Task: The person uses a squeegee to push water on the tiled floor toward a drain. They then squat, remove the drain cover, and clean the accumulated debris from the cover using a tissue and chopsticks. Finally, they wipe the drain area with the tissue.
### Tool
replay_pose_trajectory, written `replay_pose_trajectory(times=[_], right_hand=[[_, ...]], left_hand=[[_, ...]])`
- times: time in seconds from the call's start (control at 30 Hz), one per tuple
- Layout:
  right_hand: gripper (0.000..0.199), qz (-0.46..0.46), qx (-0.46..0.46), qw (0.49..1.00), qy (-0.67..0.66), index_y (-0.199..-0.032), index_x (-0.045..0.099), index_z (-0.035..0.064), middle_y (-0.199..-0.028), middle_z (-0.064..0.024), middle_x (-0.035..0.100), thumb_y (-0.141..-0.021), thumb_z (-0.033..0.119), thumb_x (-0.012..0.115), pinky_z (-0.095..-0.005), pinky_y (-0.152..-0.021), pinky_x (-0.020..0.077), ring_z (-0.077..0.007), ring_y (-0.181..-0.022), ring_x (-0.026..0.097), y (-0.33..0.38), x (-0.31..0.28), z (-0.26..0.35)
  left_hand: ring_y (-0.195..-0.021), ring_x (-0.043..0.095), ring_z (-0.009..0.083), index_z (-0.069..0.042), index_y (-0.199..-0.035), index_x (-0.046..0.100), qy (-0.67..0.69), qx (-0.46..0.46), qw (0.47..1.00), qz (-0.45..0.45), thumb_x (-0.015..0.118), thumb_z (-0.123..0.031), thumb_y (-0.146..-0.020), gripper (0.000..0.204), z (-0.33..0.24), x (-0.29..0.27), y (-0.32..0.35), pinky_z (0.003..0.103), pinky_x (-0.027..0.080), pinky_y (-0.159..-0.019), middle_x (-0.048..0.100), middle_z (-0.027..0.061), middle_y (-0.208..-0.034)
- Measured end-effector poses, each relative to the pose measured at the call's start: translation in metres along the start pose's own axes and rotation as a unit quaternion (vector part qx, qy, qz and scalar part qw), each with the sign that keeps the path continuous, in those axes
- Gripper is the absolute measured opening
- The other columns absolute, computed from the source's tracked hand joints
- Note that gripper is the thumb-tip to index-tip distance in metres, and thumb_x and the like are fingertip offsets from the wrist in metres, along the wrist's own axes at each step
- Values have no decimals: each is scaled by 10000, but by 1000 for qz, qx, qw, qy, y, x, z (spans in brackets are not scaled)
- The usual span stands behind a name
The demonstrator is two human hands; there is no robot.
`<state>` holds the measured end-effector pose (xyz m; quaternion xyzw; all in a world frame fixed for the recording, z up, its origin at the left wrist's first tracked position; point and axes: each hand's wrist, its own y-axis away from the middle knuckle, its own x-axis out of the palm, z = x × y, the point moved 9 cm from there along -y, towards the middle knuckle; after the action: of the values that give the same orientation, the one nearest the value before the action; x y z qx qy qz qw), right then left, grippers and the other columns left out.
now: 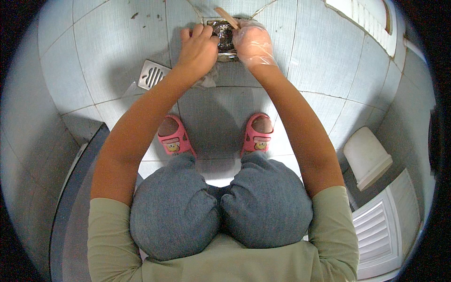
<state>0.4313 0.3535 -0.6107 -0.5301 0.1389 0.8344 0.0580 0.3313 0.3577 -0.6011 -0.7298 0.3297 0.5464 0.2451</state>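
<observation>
A floor drain with a square metal frame and a dark, wet, dirty opening lies between my two hands. My bare left hand rests at its left edge, fingers bent and somewhat apart, with nothing seen in them. On the other side, my right hand wears a clear plastic glove and is closed on a flat wooden stick. The stick's upper end points up and left past the drain; its lower part is hidden by the hand. A slotted metal drain cover lies on the tiles beside my left forearm.
Pale blue floor tiles surround the drain, with dark specks at upper left. My feet, in pink sandals, stand behind it. A white lidded bin and a ribbed white plastic piece are at right. A white ribbed fixture sits at upper right.
</observation>
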Motion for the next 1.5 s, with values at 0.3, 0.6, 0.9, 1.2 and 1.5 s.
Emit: replay_pose_trajectory(times=[0.3, 0.6, 0.9, 1.2, 1.5], right_hand=[[207, 75, 7, 996, 46, -848, 615, 56, -792, -180, 601, -782, 225, 514, -411, -693, 461, -346, -764, 576, -16, 8, -1], [262, 75, 107, 991, -2, -855, 611, 28, -723, -171, 608, -784, 270, 538, -366, -654, 468, -304, -683, 601, -12, -15, -36], [174, 81, 263, 944, -185, -815, 618, 7, -610, -43, 579, -765, 173, 618, -223, -483, 397, -89, -501, 522, 42, -66, -113], [213, 105, 319, 908, -250, -835, 607, -1, -618, -23, 571, -755, 192, 649, -214, -467, 372, -77, -505, 495, 78, -48, -106], [241, 172, 375, 821, -394, -853, 559, 54, -558, 27, 501, -739, 234, 672, -165, -350, 249, -27, -422, 383, 107, -19, -51]], left_hand=[[-884, 470, 216, -111, -795, 638, 75, -26, 997, -7, 567, -143, -684, 136, 8, -1, 2, 410, 311, -754, 527, 49, -827], [-680, 530, 247, -60, -882, 568, 329, -151, 927, -98, 539, -31, -732, 156, 61, -20, 28, 331, 429, -634, 564, 105, -773], [-682, 530, 252, -35, -901, 554, 350, -171, 921, -25, 534, -36, -739, 163, 43, -29, 67, 334, 428, -641, 548, 119, -791], [-728, 524, 236, -46, -977, 528, 364, -157, 918, -18, 583, -66, -722, 262, 30, -32, 66, 327, 432, -668, 547, 111, -887], [-1120, 412, 251, -52, -1250, 321, 400, -49, 915, 11, 768, -183, -569, 825, -12, -54, 49, 346, 316, -957, 392, 108, -1258]])
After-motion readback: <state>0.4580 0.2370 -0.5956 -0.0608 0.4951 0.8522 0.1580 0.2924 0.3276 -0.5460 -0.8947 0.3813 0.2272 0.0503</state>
